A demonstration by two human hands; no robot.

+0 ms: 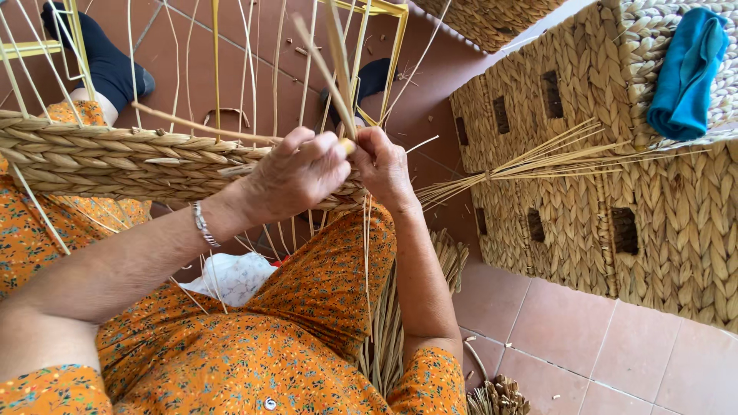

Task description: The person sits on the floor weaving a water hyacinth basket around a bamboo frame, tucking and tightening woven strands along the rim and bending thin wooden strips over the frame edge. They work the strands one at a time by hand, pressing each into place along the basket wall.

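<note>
Both hands meet at the end of a half-woven basket [115, 157] that lies across the person's lap, its braided band of pale straw running in from the left edge of the view. The left hand [296, 177] is curled closed over the end of that band, fingers wrapped around a few flat strands [334, 65] that rise from the grip toward the top of the picture. The right hand [384, 165] sits just beside it, touching it, and pinches the same strands between thumb and fingers (the fingertips themselves are hidden behind the left hand). A thin silver bracelet [202, 224] circles the left wrist.

Thin upright stakes [246, 69] and a yellow wire frame [380, 9] stand up out of the woven band. Finished woven baskets [584, 215] are stacked at the right on the tiled floor [569, 338], with a blue cloth [688, 73] draped over the top one and a tied bundle of straw stalks [523, 163] lying against their side. A white cloth [234, 277] lies between the person's knees.
</note>
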